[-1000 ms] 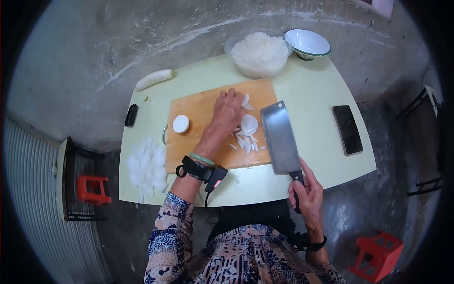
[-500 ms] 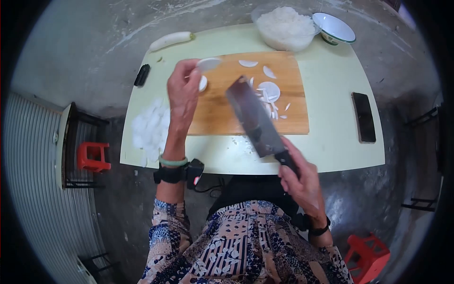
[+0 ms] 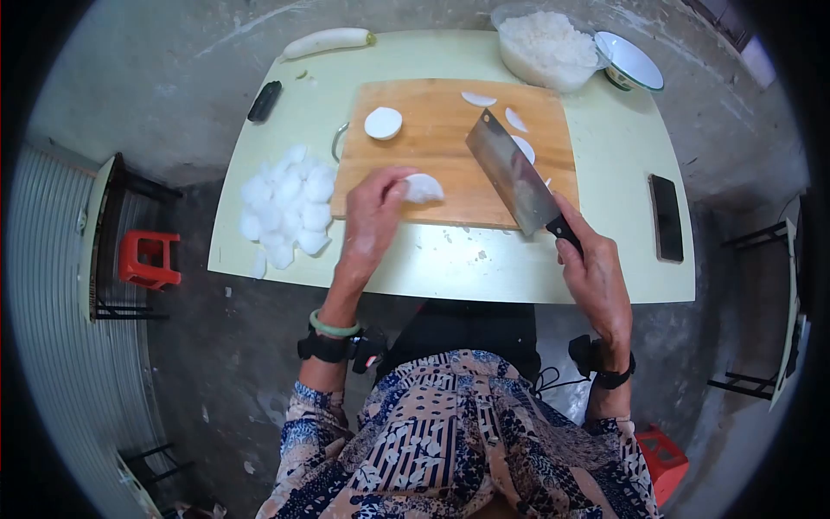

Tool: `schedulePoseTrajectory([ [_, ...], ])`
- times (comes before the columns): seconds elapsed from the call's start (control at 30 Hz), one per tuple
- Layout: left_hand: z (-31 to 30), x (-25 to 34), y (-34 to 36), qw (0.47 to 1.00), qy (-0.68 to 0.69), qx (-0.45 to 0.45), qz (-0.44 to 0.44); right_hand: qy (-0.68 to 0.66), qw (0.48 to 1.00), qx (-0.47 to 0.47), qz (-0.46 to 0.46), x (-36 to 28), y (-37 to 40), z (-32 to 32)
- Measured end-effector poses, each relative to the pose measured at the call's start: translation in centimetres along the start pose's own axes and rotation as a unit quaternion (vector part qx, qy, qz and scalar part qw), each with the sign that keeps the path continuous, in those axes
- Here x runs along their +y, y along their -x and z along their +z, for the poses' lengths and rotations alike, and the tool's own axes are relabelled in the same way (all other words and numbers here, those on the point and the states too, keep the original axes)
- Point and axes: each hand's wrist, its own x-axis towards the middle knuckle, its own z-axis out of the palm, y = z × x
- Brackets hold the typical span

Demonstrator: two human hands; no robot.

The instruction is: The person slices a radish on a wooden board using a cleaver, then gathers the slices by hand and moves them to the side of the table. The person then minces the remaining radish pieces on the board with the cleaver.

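Observation:
My left hand (image 3: 373, 212) pinches a thin white radish slice (image 3: 424, 188) by its left side, over the front part of the wooden cutting board (image 3: 432, 147). In my right hand (image 3: 595, 268) is a cleaver (image 3: 517, 173), gripped by its black handle, its broad blade slanting up and left above the board's right half. A cut piece of radish (image 3: 383, 124) lies on the board's upper left, white face up. Several slices, among them a half-round radish slice (image 3: 478, 99), lie at the upper right. The blade partly hides a round slice and the cut strips.
Left of the board lies a heap of radish slices (image 3: 290, 203). A whole white radish (image 3: 328, 41) and a black object (image 3: 264, 101) lie farther back. A bowl of white shreds (image 3: 549, 52), an enamel bowl (image 3: 629, 62) and a phone (image 3: 666, 218) are on the right.
My left hand has brought the slice down and right from the board's upper left toward its front. The cleaver has shifted right with my right hand. The view has shifted slightly.

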Motion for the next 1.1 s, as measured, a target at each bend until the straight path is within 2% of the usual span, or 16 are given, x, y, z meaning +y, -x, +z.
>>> schedulePoseTrajectory([
  [0.1,2.3,0.5,-0.8,0.998,-0.044,-0.042,-0.011,0.005,1.000,0.016,-0.022,0.4,0.5,0.3],
  [0.17,4.1,0.3,-1.2,0.999,-0.034,-0.037,-0.020,-0.003,0.999,0.028,-0.045,-0.1,1.1,0.7],
  [0.23,5.0,0.1,-1.5,0.991,-0.123,0.005,0.043,0.000,0.998,0.029,-0.053,-0.3,1.8,0.8],
  [0.37,5.4,1.3,-0.2,0.992,-0.120,-0.013,-0.024,0.013,0.995,0.039,-0.087,-1.3,2.9,1.3],
  [0.43,5.6,1.4,0.2,0.988,-0.155,0.019,0.013,0.010,0.999,-0.003,-0.043,-2.4,3.3,1.3],
  [0.6,5.9,1.0,0.3,0.986,-0.162,0.028,0.029,0.007,0.997,0.021,-0.078,-3.6,3.2,2.7],
  [0.67,6.0,0.8,0.4,0.987,-0.154,0.026,0.031,0.148,0.983,0.002,-0.106,-2.2,2.3,4.0],
  [0.8,6.4,1.1,0.7,0.986,-0.149,0.054,0.056,0.132,0.982,0.024,-0.133,-1.9,1.8,3.6],
  [0.87,6.2,1.1,0.5,0.987,-0.139,0.064,0.053,0.133,0.984,0.031,-0.111,-1.6,1.9,3.1],
  [0.93,5.7,1.3,0.2,0.979,-0.172,0.022,0.104,0.120,0.986,0.040,-0.111,-0.8,1.9,2.7],
  [0.97,5.6,1.0,-0.2,0.980,-0.170,0.023,0.102,0.104,0.987,0.051,-0.109,-0.6,2.0,2.5],
  [1.03,5.5,0.4,-1.3,0.976,-0.107,-0.037,0.185,0.095,0.989,0.049,-0.105,-0.6,2.1,2.3],
  [1.1,6.0,0.3,-1.4,0.978,-0.113,-0.013,0.178,0.091,0.990,0.041,-0.097,-1.1,2.3,2.3],
])
